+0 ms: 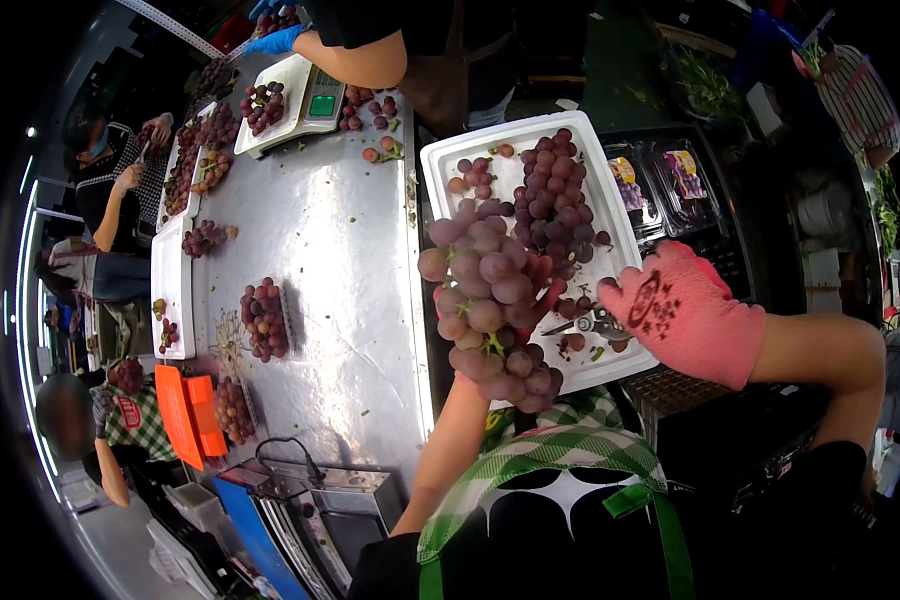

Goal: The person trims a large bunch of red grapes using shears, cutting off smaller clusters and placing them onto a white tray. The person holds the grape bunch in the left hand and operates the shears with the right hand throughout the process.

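My left hand (474,379), in a pink glove, holds up a large bunch of reddish-purple grapes (484,281) that hides most of its fingers. My right hand (667,307), in a pink glove with dark print, grips small metal snips (585,324), blades pointing left toward the bunch. Both hands are over a white foam tray (622,225). Another bunch of grapes (551,195) lies in the tray, with a smaller cluster (471,178) at its upper left and loose grapes and stem bits below.
Left stands a metal table (330,262) with a digital scale (321,105), packed grapes (265,319), an orange plastic container (184,416) and a wrapping machine (352,502). Clear grape packs (682,187) sit right of the tray. A co-worker's blue-gloved hand (276,39) is beyond the scale; others work across the table.
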Motion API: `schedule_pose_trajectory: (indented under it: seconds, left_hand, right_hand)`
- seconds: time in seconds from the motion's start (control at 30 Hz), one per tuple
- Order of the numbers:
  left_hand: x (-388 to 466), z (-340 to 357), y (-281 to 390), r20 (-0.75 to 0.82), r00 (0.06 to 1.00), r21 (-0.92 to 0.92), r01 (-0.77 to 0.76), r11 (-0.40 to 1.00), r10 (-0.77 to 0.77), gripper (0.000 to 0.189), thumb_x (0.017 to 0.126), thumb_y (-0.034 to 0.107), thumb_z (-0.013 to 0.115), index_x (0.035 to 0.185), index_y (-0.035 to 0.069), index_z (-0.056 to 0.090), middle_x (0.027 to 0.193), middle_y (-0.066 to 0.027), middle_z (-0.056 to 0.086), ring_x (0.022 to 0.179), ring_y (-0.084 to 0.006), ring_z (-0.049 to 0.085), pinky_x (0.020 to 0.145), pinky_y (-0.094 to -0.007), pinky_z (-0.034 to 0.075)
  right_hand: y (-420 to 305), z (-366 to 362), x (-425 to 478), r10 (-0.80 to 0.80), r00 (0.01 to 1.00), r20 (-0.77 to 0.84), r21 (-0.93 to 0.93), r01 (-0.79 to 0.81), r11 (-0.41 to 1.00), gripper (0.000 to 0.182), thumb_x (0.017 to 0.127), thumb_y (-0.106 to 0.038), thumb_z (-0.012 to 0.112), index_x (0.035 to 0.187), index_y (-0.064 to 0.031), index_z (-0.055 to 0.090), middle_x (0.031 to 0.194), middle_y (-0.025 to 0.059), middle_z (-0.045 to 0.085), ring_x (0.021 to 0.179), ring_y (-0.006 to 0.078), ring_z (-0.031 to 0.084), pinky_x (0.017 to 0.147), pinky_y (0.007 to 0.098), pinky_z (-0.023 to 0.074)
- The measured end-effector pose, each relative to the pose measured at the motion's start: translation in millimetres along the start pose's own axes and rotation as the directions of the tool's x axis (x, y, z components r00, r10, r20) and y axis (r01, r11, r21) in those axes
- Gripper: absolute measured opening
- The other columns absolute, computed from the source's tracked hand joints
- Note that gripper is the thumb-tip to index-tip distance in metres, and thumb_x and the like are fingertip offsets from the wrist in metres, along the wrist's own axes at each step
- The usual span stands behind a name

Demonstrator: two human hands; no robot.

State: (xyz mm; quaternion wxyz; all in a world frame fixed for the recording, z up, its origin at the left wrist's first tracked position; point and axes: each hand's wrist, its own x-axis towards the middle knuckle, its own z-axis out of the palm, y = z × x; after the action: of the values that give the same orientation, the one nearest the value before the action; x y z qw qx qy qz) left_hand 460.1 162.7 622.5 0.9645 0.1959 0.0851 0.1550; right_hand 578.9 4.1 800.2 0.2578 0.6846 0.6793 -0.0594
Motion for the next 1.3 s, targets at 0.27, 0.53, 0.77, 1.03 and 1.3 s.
schedule_pose_trajectory:
  seconds: [0.27, 0.53, 0.77, 1.03, 1.3]
  left_hand:
    - [-3.4, 6.8, 16.6, 0.002, 0.999, 0.004, -0.038, 0.999, 0.038, 0.044, 0.089, 0.035, 0.04, 0.127, 0.012, 0.037, 0.117, -0.0015, 0.048, 0.109, -0.0152, 0.05, 0.085, -0.0279, 0.046]
    - [-10.9, 10.1, 23.0, 0.001, 0.999, 0.058, -0.042, 0.997, 0.042, 0.042, 0.09, 0.035, 0.04, 0.126, 0.012, 0.038, 0.115, -0.0006, 0.049, 0.108, -0.0141, 0.05, 0.085, -0.0271, 0.046]
    - [-20.4, 16.3, 25.5, 0.011, 1.0, 0.094, -0.024, 0.995, 0.023, 0.041, 0.091, 0.034, 0.039, 0.124, 0.011, 0.039, 0.113, 0.0001, 0.05, 0.107, -0.0132, 0.05, 0.085, -0.0265, 0.046]
    - [24.0, 55.9, 47.5, 0.263, 0.923, -0.141, -0.252, 0.957, 0.282, 0.039, 0.091, 0.034, 0.039, 0.123, 0.011, 0.041, 0.111, 0.0009, 0.052, 0.106, -0.0122, 0.05, 0.084, -0.0257, 0.046]
    - [44.2, 4.2, 46.6, 0.411, 0.782, -0.366, -0.33, 0.87, 0.469, 0.029, 0.093, 0.031, 0.037, 0.111, 0.01, 0.048, 0.104, 0.0026, 0.051, 0.1, -0.0087, 0.049, 0.083, -0.0234, 0.043]
  right_hand:
    - [-18.2, 56.4, -18.3, 0.242, 0.967, -0.077, 0.862, -0.058, 0.504, 0.051, 0.07, -0.032, 0.069, 0.112, -0.008, 0.052, 0.091, 0.0103, 0.059, 0.084, 0.0252, 0.061, 0.071, 0.0349, 0.0469]
    - [-31.7, 53.3, -18.6, 0.218, 0.976, 0.017, 0.968, -0.071, 0.242, 0.054, 0.073, -0.032, 0.07, 0.117, -0.0066, 0.05, 0.091, 0.0118, 0.06, 0.08, 0.0224, 0.06, 0.071, 0.0332, 0.0466]
    - [-16.7, 24.3, -22.0, -0.115, 0.966, 0.233, 0.971, -0.238, -0.031, 0.042, 0.08, -0.04, 0.065, 0.105, -0.0061, 0.056, 0.065, 0.0027, 0.056, 0.052, 0.0102, 0.05, 0.052, 0.026, 0.0421]
    - [-19.5, 22.6, -15.8, -0.134, 0.943, 0.306, 0.95, -0.293, 0.108, 0.04, 0.081, -0.043, 0.06, 0.094, -0.0054, 0.056, 0.062, 0.005, 0.057, 0.054, 0.0135, 0.055, 0.054, 0.0285, 0.0433]
    - [-28.4, 12.4, -7.6, -0.032, 0.955, 0.295, 0.932, -0.28, 0.229, 0.046, 0.08, -0.043, 0.06, 0.105, -0.0058, 0.052, 0.062, 0.0089, 0.059, 0.059, 0.0225, 0.062, 0.06, 0.0337, 0.0461]
